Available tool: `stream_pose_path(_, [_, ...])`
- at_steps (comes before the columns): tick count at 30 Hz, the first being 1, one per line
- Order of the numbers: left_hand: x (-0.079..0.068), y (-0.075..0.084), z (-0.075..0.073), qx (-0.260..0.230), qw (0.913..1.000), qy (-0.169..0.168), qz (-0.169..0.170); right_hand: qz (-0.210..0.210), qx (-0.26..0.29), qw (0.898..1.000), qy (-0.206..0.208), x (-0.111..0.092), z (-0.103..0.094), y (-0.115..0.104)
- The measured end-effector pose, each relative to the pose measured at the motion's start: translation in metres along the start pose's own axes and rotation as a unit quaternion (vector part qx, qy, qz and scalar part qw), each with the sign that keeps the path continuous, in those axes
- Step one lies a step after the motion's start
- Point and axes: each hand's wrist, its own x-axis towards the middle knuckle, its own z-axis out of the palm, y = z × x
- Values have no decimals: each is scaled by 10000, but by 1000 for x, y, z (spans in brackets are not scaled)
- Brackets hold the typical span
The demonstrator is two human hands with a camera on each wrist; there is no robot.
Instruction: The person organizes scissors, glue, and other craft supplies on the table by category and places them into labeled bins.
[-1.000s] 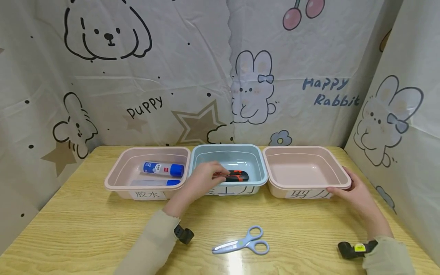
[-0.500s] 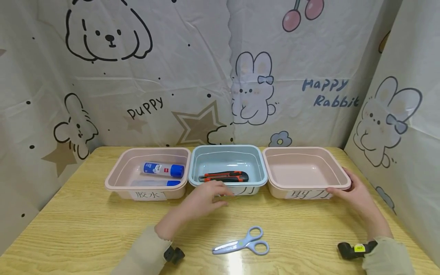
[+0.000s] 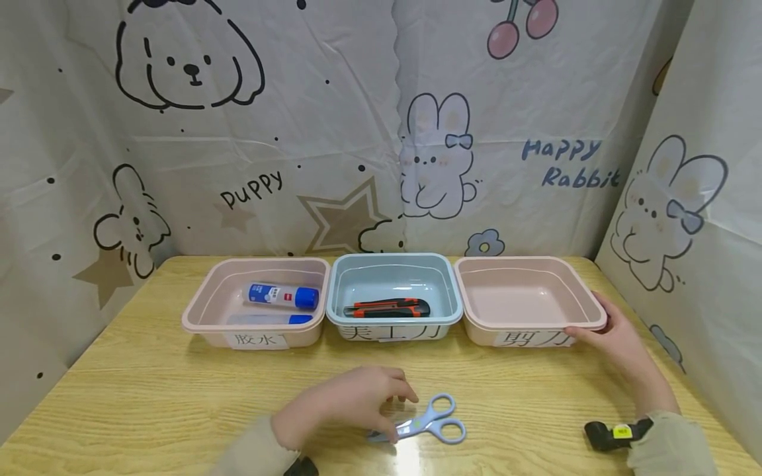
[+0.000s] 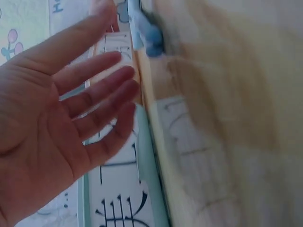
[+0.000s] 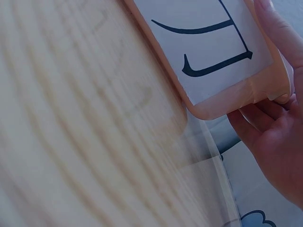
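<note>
Pale blue scissors lie on the table, blades pointing left. Over their blade end hovers my left hand, palm down; its fingers are loosely bent and hold nothing, and part of the blades is hidden behind the thumb. In the left wrist view the left hand shows spread, relaxed fingers. My right hand grips the front right corner of the right pink bin, thumb on the front rim and fingers round the side. From the right wrist, those fingers reach behind the labelled pink bin.
A blue bin in the middle holds black-and-orange utility knives. Inside the left pink bin lie a glue stick and a clear blue-capped tube. A printed curtain stands behind the wooden table.
My left hand has let go of a utility knife in the blue bin, drawn back over its front rim and come down to the scissors. The right hand stays on its bin.
</note>
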Motion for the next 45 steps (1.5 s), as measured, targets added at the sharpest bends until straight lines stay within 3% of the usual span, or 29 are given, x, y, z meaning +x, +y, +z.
stream_pose_path(17, [4, 8, 9, 333, 9988, -372, -9, -244, 296, 9993, 44, -1, 0, 1])
stream_pose_path(25, [8, 10, 9, 433, 9988, -233, 80, -133, 161, 9998, 28, 0, 0, 0])
stream_pose_path(35, [16, 11, 4, 579, 9981, -219, -79, -155, 209, 9997, 24, -1, 0, 0])
stream_pose_path(39, [19, 10, 4, 661, 9978, -21, -94, -149, 138, 9998, 28, -1, 1, 1])
stream_pose_path(45, [27, 9, -1, 723, 9948, 713, 30, -116, 112, 9999, 18, -1, 1, 0])
